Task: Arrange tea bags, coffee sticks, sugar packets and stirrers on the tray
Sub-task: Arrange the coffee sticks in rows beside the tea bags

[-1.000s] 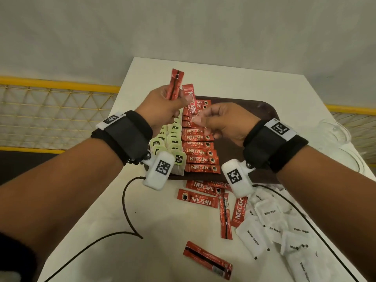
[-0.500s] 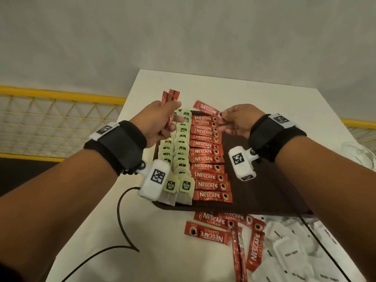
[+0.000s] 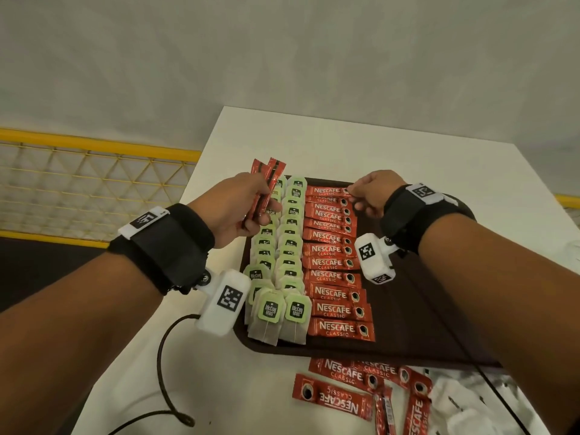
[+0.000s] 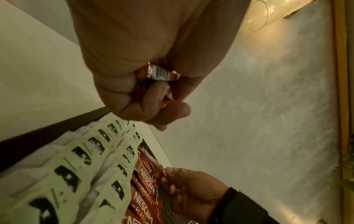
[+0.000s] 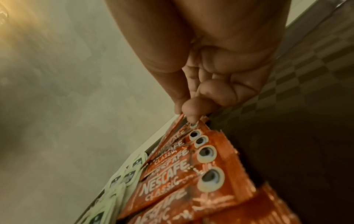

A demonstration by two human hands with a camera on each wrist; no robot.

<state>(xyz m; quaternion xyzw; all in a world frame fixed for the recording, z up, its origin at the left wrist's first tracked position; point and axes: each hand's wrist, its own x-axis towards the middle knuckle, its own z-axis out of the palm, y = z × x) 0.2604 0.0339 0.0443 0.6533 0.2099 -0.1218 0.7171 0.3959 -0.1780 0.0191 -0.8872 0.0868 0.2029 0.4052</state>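
The head view looks forward and down from above the worktop point(image 3: 408, 158), with both forearms entering from the lower corners and the tray point(image 3: 414, 324) at centre. The left wrist view looks along the left hand point(image 4: 145, 78) from close under it, the rows of tea bags point(image 4: 80, 166) at lower left. The right wrist view sits very near the right hand point(image 5: 216, 75), facing the coffee sticks point(image 5: 178, 178). All three views share the tray's far end.
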